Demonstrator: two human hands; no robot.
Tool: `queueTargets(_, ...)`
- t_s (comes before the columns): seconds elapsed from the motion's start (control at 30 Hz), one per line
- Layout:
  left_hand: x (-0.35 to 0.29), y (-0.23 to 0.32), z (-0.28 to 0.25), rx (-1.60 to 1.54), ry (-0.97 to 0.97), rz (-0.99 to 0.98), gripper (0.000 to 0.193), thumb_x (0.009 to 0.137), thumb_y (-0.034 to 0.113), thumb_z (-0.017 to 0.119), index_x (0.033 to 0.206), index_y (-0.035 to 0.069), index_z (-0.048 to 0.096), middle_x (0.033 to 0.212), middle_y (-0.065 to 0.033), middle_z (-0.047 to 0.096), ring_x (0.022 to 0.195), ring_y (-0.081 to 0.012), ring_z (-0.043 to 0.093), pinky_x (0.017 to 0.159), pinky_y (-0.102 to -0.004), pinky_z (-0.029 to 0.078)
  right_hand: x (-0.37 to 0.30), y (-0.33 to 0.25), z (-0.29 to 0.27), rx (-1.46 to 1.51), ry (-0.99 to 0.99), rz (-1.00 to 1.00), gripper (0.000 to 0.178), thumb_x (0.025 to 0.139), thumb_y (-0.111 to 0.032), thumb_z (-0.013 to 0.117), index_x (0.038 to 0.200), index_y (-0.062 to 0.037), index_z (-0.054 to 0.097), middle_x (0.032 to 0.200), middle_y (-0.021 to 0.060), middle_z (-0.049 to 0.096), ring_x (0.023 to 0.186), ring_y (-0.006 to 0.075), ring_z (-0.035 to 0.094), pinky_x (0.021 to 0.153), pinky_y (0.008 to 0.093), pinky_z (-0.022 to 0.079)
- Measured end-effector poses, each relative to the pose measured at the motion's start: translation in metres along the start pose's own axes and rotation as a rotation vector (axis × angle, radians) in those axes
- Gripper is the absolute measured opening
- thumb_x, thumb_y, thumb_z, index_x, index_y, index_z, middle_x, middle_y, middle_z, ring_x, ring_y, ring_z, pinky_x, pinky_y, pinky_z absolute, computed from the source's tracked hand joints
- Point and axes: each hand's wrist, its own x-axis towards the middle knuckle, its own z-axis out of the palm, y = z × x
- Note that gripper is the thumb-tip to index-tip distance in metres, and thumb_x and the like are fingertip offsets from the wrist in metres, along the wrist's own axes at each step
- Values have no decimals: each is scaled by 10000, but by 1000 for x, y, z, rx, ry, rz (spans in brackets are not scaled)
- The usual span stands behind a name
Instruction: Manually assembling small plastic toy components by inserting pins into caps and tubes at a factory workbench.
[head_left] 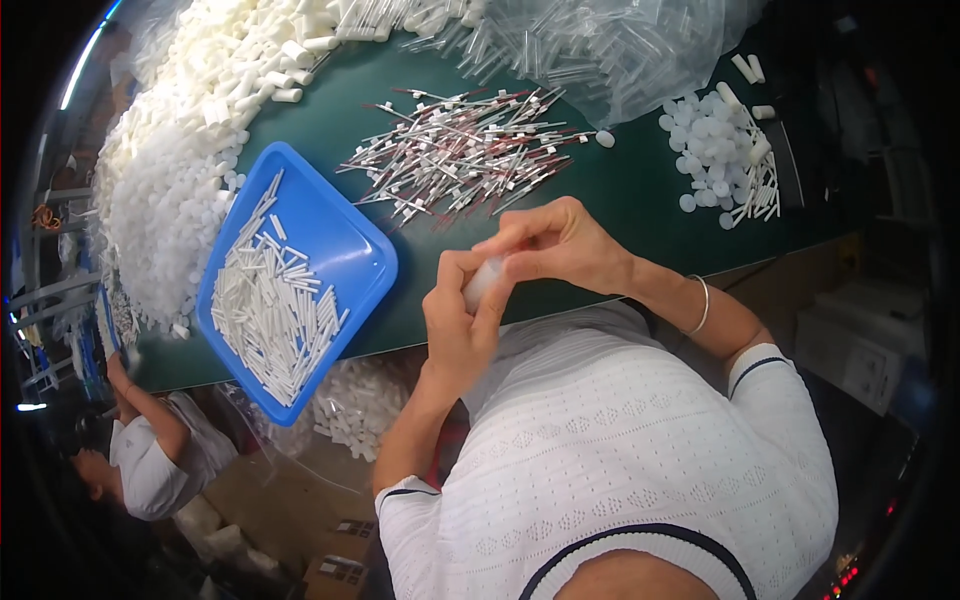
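Note:
Just off the table's near edge, my left hand is closed around a whitish, translucent, rounded piece, held upright and partly covered by the fingers. My right hand meets it at the upper end, thumb and fingers pinched together; what they pinch is hidden. Beyond both hands lies a loose heap of thin sticks with red wires and small white connectors. To the left of my left hand, a blue tray holds many short white rods.
Cream cylinders and translucent white caps are heaped at the left of the green table. A plastic bag of clear tubes lies at the back. Caps and rods sit at right. Another person works at lower left.

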Motion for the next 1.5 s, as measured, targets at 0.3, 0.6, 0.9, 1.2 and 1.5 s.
queueTargets(0.3,6,-15,10,-1127,-88,-418,465,1033,452,267,999,50,498,893,-84,554,839,-157,518,777,-300,433,-13,3,10,-786,71,-520,766,640,-162,860,1292,-37,477,1223,145,512,1078,269,546,877,337,476)
queueTargets(0.6,-11,-6,27,-1096,-104,-483,504,1028,473,253,940,49,511,793,-61,529,781,-168,522,751,-318,459,-16,23,10,-955,145,-720,784,581,-85,824,1279,-24,473,1191,165,548,960,306,613,742,340,543)
queueTargets(0.9,-63,-5,-36,-857,43,-378,430,983,309,504,1263,-9,438,652,-117,570,518,-149,524,476,-250,424,-4,-8,-24,-1137,98,-570,365,723,-127,760,1056,-42,639,1016,97,616,955,274,576,833,366,482)
queueTargets(1.2,-257,-61,-200,246,582,-1027,397,902,241,625,1193,-27,592,847,-127,680,699,-130,629,525,-226,471,9,-8,-60,-1529,207,-553,148,752,-26,600,891,-55,640,865,71,549,882,247,534,765,341,456)
queueTargets(1.5,-39,14,-39,-223,-3,-378,213,966,69,491,1023,-34,668,809,-84,690,636,-86,603,534,-193,445,-15,-4,-32,-1202,181,-882,265,702,40,686,961,-15,671,824,96,641,653,211,627,549,278,503)
